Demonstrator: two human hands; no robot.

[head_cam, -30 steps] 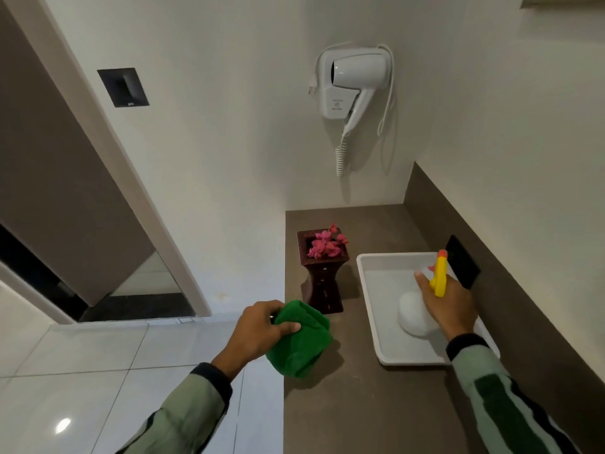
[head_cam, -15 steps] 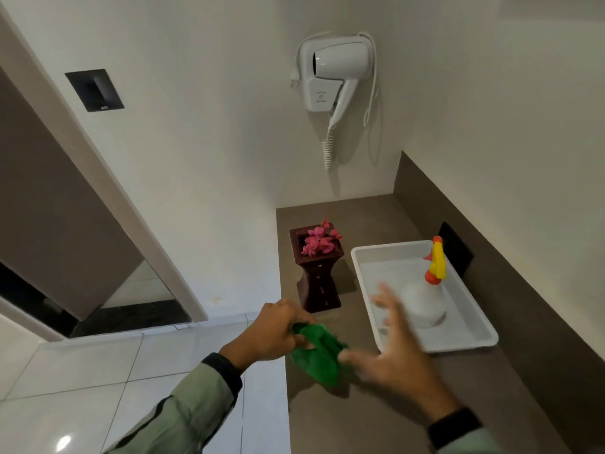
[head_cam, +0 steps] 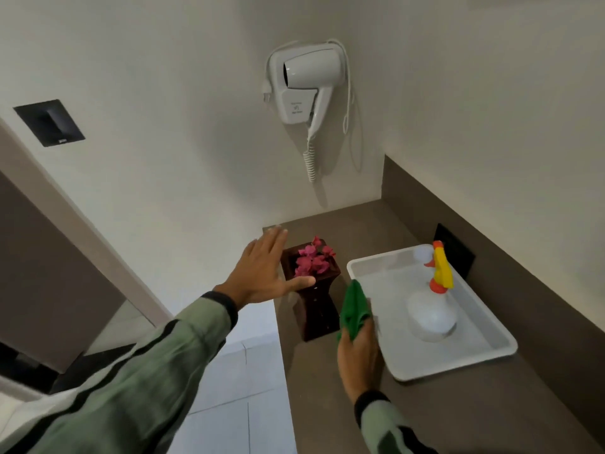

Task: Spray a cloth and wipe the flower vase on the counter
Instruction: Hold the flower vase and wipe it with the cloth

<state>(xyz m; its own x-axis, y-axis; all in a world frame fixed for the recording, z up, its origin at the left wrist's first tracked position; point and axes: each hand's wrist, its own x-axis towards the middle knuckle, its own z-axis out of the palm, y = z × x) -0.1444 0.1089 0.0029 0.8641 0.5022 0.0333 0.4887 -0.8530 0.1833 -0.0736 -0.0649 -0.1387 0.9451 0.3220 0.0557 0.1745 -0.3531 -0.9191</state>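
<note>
Right hand (head_cam: pixel 358 355) grips the green cloth (head_cam: pixel 354 309); left hand (head_cam: pixel 262 273) spread wide beside the vase (head_cam: pixel 316 299); no legible writing

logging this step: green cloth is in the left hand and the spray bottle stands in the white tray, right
Not quite: the head view shows the green cloth in the right hand, while the left hand reaches open toward the vase. The spray bottle does stand in the white tray.

Two hands, the left hand (head_cam: pixel 262 273) and the right hand (head_cam: pixel 358 358), show at lower centre. Mid-frame are one green cloth (head_cam: pixel 353 309), one vase (head_cam: pixel 314 290), one tray (head_cam: pixel 458 358) and one spray bottle (head_cam: pixel 432 309). One hairdryer (head_cam: pixel 307 83) hangs at the top.
</note>
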